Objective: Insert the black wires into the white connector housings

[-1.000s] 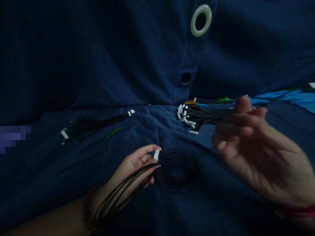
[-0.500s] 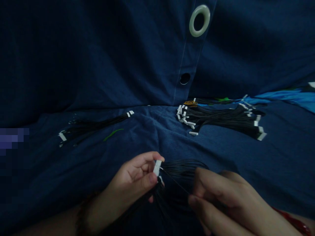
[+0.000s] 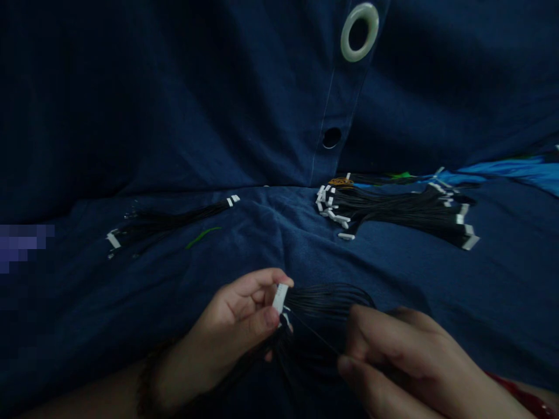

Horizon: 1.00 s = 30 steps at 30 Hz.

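Left hand (image 3: 233,334): pinching the connector (image 3: 280,297) between thumb and forefinger.
Right hand (image 3: 410,349): gripping a wire (image 3: 314,332), thumb and forefinger closed together.
Connector: lying near, left of the right fingertips.

The white connector (image 3: 280,297) has the look of moulded plastic: matt, smooth-faced, hard-edged. The looped black wires (image 3: 329,294) carry smooth, flexible insulation with a faint sheen. The single black wire (image 3: 314,332) has a similarly smooth coat. On the right bundle (image 3: 395,210), the white housings (image 3: 471,240) appear to be matt plastic. The left bundle (image 3: 181,219) terminates partly in small bright tips (image 3: 110,255) of metallic lustre. The blue cloth (image 3: 410,273) is a matt woven fabric with soft creases. The pale ring (image 3: 345,34) is smooth and glossy; whether it is metal or plastic cannot be determined. The red wristband (image 3: 526,400) has a glossy finish.
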Motion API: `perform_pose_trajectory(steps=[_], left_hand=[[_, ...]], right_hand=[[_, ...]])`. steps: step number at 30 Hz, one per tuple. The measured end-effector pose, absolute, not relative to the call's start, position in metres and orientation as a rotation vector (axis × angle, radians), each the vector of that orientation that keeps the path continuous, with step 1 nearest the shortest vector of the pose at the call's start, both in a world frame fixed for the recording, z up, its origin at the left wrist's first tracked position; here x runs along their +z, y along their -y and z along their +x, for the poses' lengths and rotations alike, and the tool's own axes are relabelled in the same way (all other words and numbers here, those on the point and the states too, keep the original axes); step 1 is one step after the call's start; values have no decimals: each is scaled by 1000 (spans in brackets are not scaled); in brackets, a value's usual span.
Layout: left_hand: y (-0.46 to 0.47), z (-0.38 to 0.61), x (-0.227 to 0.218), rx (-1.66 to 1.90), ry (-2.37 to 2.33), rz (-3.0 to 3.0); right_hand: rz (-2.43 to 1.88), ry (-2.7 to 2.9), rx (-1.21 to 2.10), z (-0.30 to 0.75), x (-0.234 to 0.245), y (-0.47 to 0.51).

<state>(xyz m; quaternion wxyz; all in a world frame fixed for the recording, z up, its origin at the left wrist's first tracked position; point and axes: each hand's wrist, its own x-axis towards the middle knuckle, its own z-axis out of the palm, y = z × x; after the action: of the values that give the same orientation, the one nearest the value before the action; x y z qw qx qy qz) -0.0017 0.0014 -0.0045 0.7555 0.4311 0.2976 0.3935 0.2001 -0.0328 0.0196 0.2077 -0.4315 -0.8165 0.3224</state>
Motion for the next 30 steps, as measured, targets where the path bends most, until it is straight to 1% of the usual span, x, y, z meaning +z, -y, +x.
perform_pose_trajectory(steps=[4, 8, 17, 21, 30], left_hand=[[-2, -3, -6, 859, -621, 948], [-2, -2, -7, 866, -624, 954], [-2, -3, -8, 836, -721, 1024], [-3, -4, -9, 806, -765, 1080], [1, -2, -15, 749, -748, 1128]], right_hand=[[-1204, 2248, 908, 200, 19, 34], [-1113, 2253, 825, 201, 14, 34], [-988, 2268, 335, 196, 12, 35], [-996, 2332, 307, 194, 15, 35], [-1178, 2303, 292, 188, 18, 35]])
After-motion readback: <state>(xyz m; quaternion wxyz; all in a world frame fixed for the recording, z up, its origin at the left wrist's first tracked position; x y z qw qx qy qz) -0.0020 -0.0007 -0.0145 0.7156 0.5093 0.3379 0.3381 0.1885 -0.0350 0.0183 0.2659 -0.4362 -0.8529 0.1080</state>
